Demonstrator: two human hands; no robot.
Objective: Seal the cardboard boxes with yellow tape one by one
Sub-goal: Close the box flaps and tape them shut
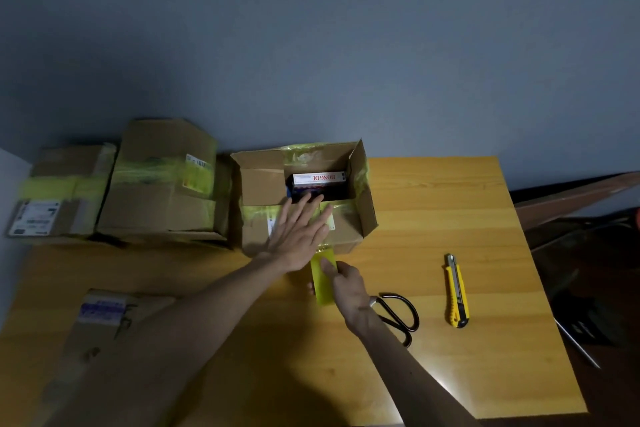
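Note:
An open cardboard box [360, 218] stands at the middle of the wooden table, its flaps partly up, with a red-and-white carton [318, 178] inside. My left hand [299, 232] lies flat with straight fingers on the box's near flap. Just below the box's front edge, my right hand [346, 284] grips a yellow tape roll [322, 279], thumb on top. A short stretch of yellow tape runs from the roll up to the box front.
Two boxes wrapped with yellow tape [162, 184] [59, 191] stand at the back left. A flat cardboard parcel [104, 319] lies near left. Black scissors [398, 314] and a yellow utility knife [457, 291] lie to the right. The table's edge [540, 288] drops off at right.

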